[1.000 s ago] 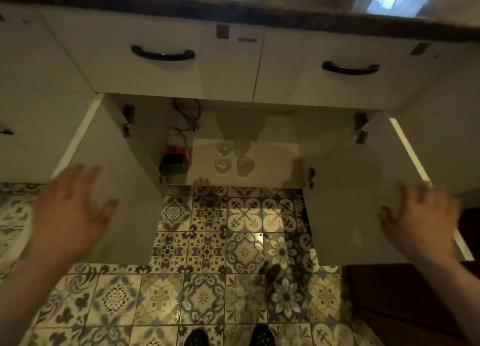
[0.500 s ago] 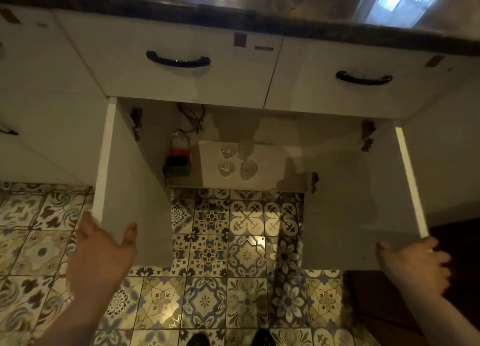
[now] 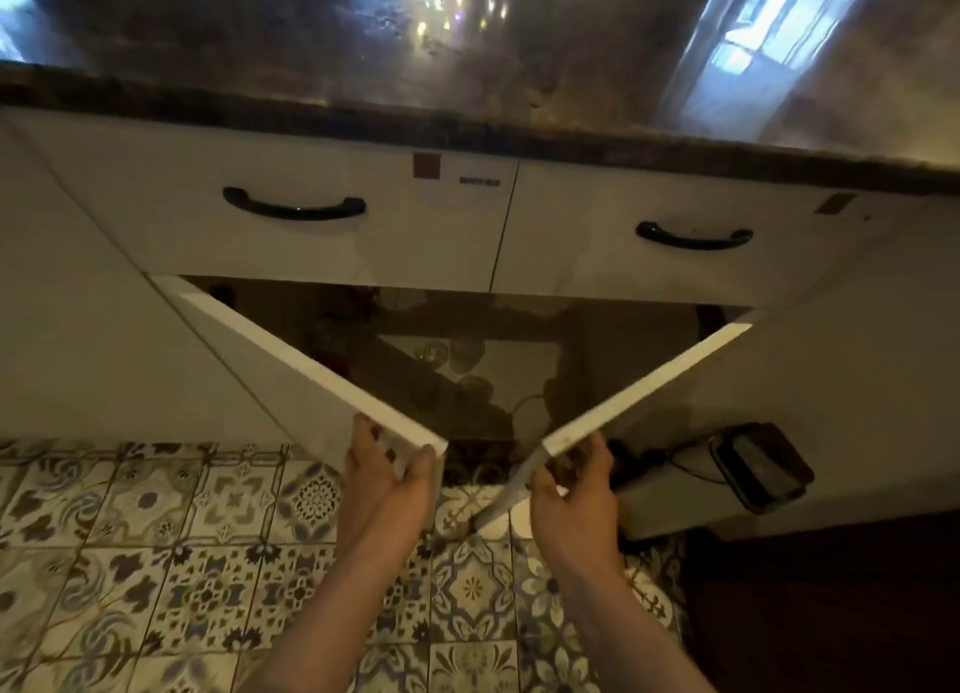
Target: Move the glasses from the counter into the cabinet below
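Several clear glasses point(image 3: 451, 358) stand on the white shelf point(image 3: 524, 365) inside the lower cabinet, dim and partly hidden in shadow. The two white cabinet doors stand half swung in, forming a V. My left hand point(image 3: 390, 471) grips the free corner of the left door point(image 3: 291, 359). My right hand point(image 3: 574, 476) grips the free corner of the right door point(image 3: 675, 375). The dark stone counter point(image 3: 467, 79) above shows only reflections.
Two white drawers with black handles point(image 3: 294, 209) point(image 3: 693, 236) sit under the counter edge. A black device point(image 3: 761, 466) with a cable hangs at the lower right of the right door. Patterned floor tiles point(image 3: 171, 552) lie below; dark furniture stands at the right.
Both hands moved inward from the doors' outer faces and took hold of the door corners. The doors swung from wide open to half closed. The camera tilted up toward the counter.
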A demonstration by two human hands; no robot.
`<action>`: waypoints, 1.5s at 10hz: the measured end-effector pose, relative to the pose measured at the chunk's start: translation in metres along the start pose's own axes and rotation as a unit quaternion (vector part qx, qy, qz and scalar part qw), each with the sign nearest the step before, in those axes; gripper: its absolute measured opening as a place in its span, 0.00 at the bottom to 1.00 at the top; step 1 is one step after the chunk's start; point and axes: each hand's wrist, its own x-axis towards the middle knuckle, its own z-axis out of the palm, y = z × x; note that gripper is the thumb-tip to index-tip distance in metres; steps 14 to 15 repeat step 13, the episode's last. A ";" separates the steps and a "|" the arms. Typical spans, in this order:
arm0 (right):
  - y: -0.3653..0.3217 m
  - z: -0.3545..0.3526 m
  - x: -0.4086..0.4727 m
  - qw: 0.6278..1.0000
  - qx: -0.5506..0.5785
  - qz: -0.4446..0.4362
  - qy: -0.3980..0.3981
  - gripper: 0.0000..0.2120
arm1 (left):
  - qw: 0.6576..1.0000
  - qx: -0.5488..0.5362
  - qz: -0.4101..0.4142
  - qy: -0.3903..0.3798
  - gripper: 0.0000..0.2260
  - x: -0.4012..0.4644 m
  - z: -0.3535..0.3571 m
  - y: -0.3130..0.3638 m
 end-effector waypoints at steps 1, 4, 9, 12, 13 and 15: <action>-0.024 0.016 0.034 0.993 0.022 -0.061 -0.094 0.27 | 0.997 -0.011 0.048 -0.055 0.31 0.033 0.012 0.023; -0.076 0.036 0.113 0.976 -0.051 -0.108 -0.180 0.34 | 0.992 0.041 0.052 -0.110 0.38 0.097 0.028 0.050; -0.079 0.037 0.136 0.972 -0.031 -0.107 -0.205 0.33 | 0.993 0.064 0.057 -0.082 0.39 0.119 0.037 0.062; -0.079 0.020 0.140 0.965 -0.053 -0.094 -0.238 0.33 | 0.994 0.071 0.042 -0.074 0.39 0.119 0.040 0.067; -0.067 0.010 0.133 0.969 -0.037 -0.082 -0.231 0.33 | 0.994 0.077 0.045 -0.067 0.39 0.107 0.036 0.062; -0.067 0.010 0.133 0.969 -0.037 -0.082 -0.231 0.33 | 0.994 0.077 0.045 -0.067 0.39 0.107 0.036 0.062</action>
